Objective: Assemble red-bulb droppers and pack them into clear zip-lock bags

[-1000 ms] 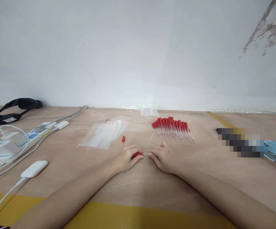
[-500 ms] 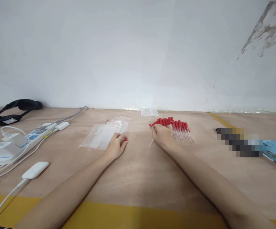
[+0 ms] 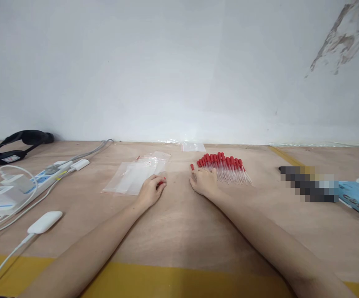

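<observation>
Writing "C&S" shows on the blue pack (image 3: 357, 201); left hand (image 3: 150, 191) curls over a red bulb (image 3: 161, 181), right hand (image 3: 202, 182) pinches a red-capped dropper (image 3: 192, 169).

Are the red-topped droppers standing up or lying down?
Lying down. The red-topped droppers rest flat in a row on the wooden table, red bulbs toward the wall, beside the right hand.
</observation>
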The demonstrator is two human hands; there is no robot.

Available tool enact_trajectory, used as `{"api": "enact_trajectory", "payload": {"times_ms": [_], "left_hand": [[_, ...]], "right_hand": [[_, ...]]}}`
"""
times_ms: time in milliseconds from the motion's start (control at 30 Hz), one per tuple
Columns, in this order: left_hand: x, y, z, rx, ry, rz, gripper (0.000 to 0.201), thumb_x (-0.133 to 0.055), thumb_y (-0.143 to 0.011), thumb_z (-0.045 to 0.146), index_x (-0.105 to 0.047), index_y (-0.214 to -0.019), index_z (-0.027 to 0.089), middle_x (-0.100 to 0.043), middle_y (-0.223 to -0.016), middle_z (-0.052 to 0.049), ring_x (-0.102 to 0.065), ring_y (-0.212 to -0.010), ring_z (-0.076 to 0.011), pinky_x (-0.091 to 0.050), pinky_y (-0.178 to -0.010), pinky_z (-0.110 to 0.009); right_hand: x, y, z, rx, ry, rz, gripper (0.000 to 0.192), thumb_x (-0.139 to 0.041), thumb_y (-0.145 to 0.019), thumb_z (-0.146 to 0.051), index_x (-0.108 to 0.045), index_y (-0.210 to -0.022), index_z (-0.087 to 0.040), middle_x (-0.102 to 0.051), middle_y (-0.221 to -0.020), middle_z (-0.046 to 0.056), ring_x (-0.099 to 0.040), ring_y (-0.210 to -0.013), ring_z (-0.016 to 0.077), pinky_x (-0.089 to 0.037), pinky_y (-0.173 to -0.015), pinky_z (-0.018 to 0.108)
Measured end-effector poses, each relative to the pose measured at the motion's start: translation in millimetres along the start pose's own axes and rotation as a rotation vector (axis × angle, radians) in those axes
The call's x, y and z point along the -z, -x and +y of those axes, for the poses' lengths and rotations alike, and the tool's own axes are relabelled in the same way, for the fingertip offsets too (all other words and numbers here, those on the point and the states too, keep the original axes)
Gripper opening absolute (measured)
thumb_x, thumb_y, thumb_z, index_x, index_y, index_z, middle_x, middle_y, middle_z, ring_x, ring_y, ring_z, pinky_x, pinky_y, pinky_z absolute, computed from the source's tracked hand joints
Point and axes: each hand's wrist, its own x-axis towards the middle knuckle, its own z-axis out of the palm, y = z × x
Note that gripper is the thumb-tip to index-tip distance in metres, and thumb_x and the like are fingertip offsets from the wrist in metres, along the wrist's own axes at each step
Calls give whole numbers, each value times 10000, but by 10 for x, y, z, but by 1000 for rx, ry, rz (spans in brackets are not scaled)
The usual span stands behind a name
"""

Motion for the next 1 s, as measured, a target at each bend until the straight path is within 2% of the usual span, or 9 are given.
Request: {"api": "enact_trajectory", "payload": {"times_ms": [67, 167, 233, 400, 533, 633, 733, 833, 1000], "left_hand": [[1, 3, 3, -7, -11, 9, 158, -465, -805, 233, -611, -835, 180, -577, -862, -45, -570, -765, -167, -464, -716, -299], [6, 11, 7, -22, -40, 29, 177, -435, -812, 216, -596, -884, 193, -588, -876, -45, -575, -771, -171, -467, -704, -298], [8, 17, 8, -26, -47, 44, 201, -425, -811, 199, -564, -956, 199, -596, -898, -47, -579, -797, -176, -468, -712, -301], [-6, 37, 23, 3, -45, 42, 297, -423, -806, 167, -473, -1099, 183, -616, -925, -61, -578, -864, -190, -467, -757, -322], [-20, 78, 118, -74, -58, 19, 272, -412, -816, 164, -497, -1073, 181, -606, -948, -61, -562, -888, -195, -456, -772, -326], [-16, 118, 240, -111, -57, -3, 231, -439, -812, 178, -543, -1018, 193, -584, -968, -53, -555, -884, -192, -450, -766, -314], [-19, 153, 345, -92, 11, -50, 188, -470, -817, 212, -577, -970, 199, -574, -901, -38, -563, -824, -170, -454, -736, -285], [-45, 176, 390, -60, 102, -92, 162, -472, -831, 258, -593, -921, 200, -574, -857, -24, -567, -761, -151, -456, -695, -265], [-100, 205, 402, 5, 189, -122, 192, -517, -810, 304, -574, -961, 199, -609, -852, -21, -578, -754, -158, -453, -672, -267]], "right_hand": [[7, 23, 0, -10, -18, -11, 319, -400, -819, -367, -576, -1022, -194, -600, -952, 108, -528, -892, 249, -236, -764, 402], [12, 85, 18, -22, -53, -3, 469, -420, -814, -365, -400, -1244, -179, -568, -1051, 131, -521, -926, 257, -274, -782, 392], [12, 159, 45, -11, -81, 10, 518, -423, -813, -348, -329, -1285, -154, -540, -1109, 146, -514, -944, 261, -308, -781, 379], [14, 447, 162, 63, -159, 68, 397, -395, -809, -209, -400, -1195, -115, -536, -1059, 153, -514, -941, 249, -370, -770, 356], [34, 647, 313, 79, -283, 113, 387, -428, -753, -116, -421, -1139, -136, -517, -1050, 140, -508, -956, 227, -400, -766, 349], [40, 720, 449, 19, -391, 43, 445, -495, -713, -120, -405, -1149, -130, -535, -986, 119, -534, -876, 204, -422, -718, 330], [29, 746, 538, 18, -466, -51, 471, -497, -704, -97, -409, -1163, -150, -568, -791, 49, -543, -729, 171, -418, -641, 298], [36, 744, 511, 66, -476, -82, 401, -464, -714, -65, -477, -1101, -170, -579, -712, 29, -535, -674, 161, -396, -608, 283], [150, 673, 275, 151, -559, -42, 205, -431, -799, -134, -562, -951, -176, -603, -819, 51, -552, -756, 157, -404, -690, 290]]}}
